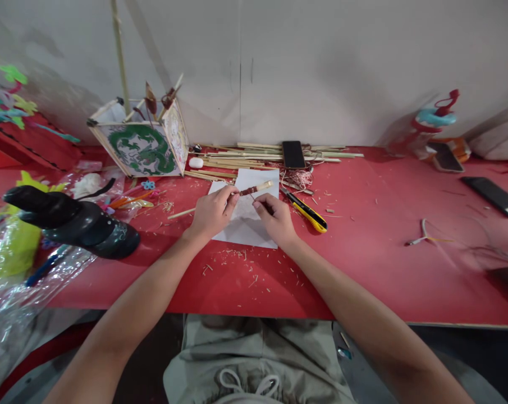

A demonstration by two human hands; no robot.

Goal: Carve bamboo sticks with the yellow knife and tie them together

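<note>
My left hand (214, 211) is closed on a pale bamboo stick (262, 186), which slants up to the right over white paper (257, 227). Reddish-brown cord (248, 191) is wound around the stick near its upper end. A thin strand of that cord runs toward my right hand (275, 216), whose thumb and fingers are pinched on it. A stick end also shows to the left of my left hand. Close by my right hand lies a yellow and black utility knife (306, 211).
Bamboo strips (224, 163) and a phone (293, 154) lie along the wall. A dragon-painted lantern (142, 147) stands back left, near a dark bottle (81, 221). Wood shavings (254, 275) litter the red table (363, 252). A cable (424, 233) lies at right.
</note>
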